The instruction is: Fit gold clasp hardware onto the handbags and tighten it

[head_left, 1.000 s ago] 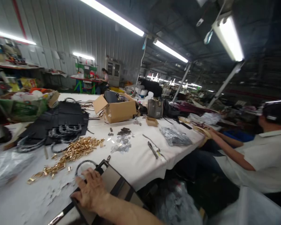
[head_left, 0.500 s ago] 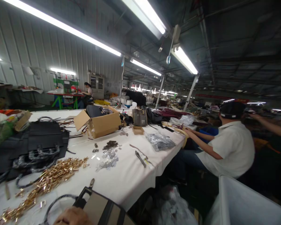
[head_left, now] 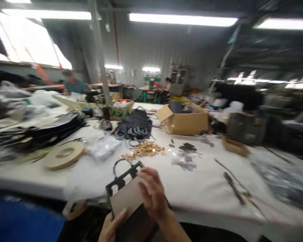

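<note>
A flat dark bag panel (head_left: 127, 198), with a beige-grey face, a cut-out top edge and a looped black handle, is tilted over the table's front edge. At its lower left side my left hand (head_left: 112, 224) grips it, thumb on the face and the other fingers hidden. My right hand (head_left: 153, 193) lies over the panel's upper right part, its fingers slightly bent and apart, touching or just above the surface. Behind the panel is a pile of gold metal pieces (head_left: 147, 149). Silvery and dark small parts (head_left: 187, 156) lie to the right of the gold ones.
On the white table (head_left: 204, 185) are a tape roll (head_left: 64, 155), plastic bags (head_left: 102, 146), black bag pieces (head_left: 135, 124), an open cardboard box (head_left: 189, 122), a small tray (head_left: 235, 147) and a dark tool (head_left: 234, 188). Two people sit in the distance.
The view has swung left, bringing the tape roll and stacked black pieces into sight. Both hands now show at the panel, where only one hand showed before. The nearby person in white has left the view.
</note>
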Demonstrator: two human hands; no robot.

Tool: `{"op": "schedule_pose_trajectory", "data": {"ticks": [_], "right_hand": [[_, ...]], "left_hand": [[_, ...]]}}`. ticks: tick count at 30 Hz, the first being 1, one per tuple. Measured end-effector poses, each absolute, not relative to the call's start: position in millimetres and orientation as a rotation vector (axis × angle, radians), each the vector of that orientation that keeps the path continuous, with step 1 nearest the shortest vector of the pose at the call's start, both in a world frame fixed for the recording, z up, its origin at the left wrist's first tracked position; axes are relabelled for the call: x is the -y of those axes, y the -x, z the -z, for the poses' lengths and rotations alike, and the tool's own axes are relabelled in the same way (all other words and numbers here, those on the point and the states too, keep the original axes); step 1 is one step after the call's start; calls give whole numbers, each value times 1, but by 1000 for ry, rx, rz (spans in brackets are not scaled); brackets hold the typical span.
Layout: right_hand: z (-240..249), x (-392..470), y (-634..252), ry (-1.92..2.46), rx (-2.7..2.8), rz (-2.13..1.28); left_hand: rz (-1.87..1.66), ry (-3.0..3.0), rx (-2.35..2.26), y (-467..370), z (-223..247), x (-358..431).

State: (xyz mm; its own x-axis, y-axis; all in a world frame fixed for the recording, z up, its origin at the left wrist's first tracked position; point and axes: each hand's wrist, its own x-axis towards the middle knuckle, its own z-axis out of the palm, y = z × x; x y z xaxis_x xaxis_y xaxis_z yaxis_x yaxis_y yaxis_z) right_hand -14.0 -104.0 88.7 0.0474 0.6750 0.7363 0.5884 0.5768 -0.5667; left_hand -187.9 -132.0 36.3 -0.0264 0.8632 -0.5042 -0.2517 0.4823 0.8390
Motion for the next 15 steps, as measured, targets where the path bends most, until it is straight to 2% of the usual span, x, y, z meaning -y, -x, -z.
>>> {"op": "schedule_pose_trajectory", "data": {"ticks": [3, 7, 12, 15], "right_hand": [[-73, 82, -9, 1202, 1299, -165], [-30, 59, -27, 1347, 1049, -487], [23, 46, -44, 1542, 1103, -830], [45, 40, -49, 1672, 1207, -756]], "left_hand": [[-1109, -467, -1151, 222, -38, 131], [-1237, -430, -899, 248, -44, 125], [-1398, -321, -934, 287, -50, 131], [-1517, -268, -964, 327, -57, 140]]}}
